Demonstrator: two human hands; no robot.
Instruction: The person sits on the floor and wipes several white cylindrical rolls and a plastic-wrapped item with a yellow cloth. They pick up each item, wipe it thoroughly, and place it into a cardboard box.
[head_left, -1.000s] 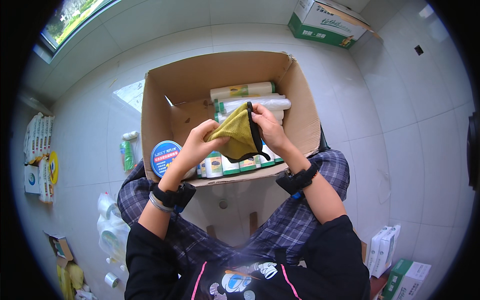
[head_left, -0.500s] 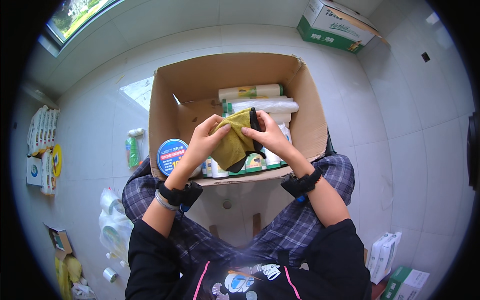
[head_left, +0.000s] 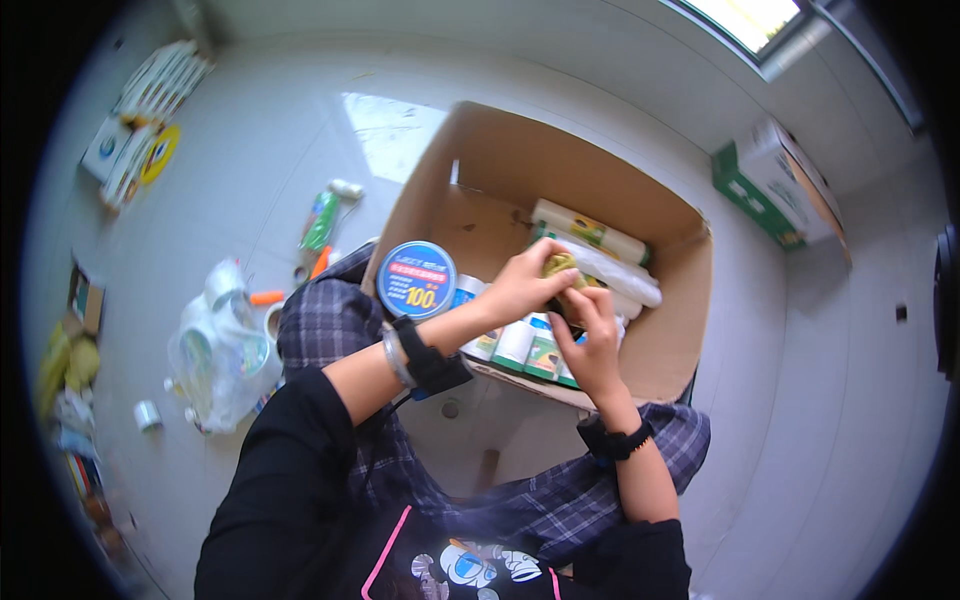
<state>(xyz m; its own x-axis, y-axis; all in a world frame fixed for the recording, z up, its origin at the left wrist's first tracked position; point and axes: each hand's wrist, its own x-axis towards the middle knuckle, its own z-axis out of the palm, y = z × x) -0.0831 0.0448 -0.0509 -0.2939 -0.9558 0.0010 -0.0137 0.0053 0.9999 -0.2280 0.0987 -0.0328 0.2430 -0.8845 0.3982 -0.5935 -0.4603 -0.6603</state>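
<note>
While the person sits on the pale floor with a big cardboard box (head_left: 640, 345) resting on their knees, both hands are busy over the open top. The left hand (head_left: 520, 285) is curled shut around a small yellow-green cloth (head_left: 558, 266), scrunched up so only a bit of it peeks out. The right hand (head_left: 590, 335) is just below and touching the same cloth, its fingers (head_left: 600, 300) pinching the bundle from underneath. So the cloth sits squeezed between the two hands, right above the things in the box.

Inside the box lie long white rolls (head_left: 610, 275), side by side near the far wall. A row of small green and white packs (head_left: 530, 350) stands along the near wall, under the hands. A round blue tin (head_left: 416, 280) leans at the left corner of the box, close to the left wrist.

Each wrist has a dark band on it. The person's legs are in checked trousers (head_left: 330, 325).

On the floor to the left lies a crumpled clear plastic bag (head_left: 220, 350). Farther off on the right stands a green and white carton (head_left: 780, 185), well apart from the box.
</note>
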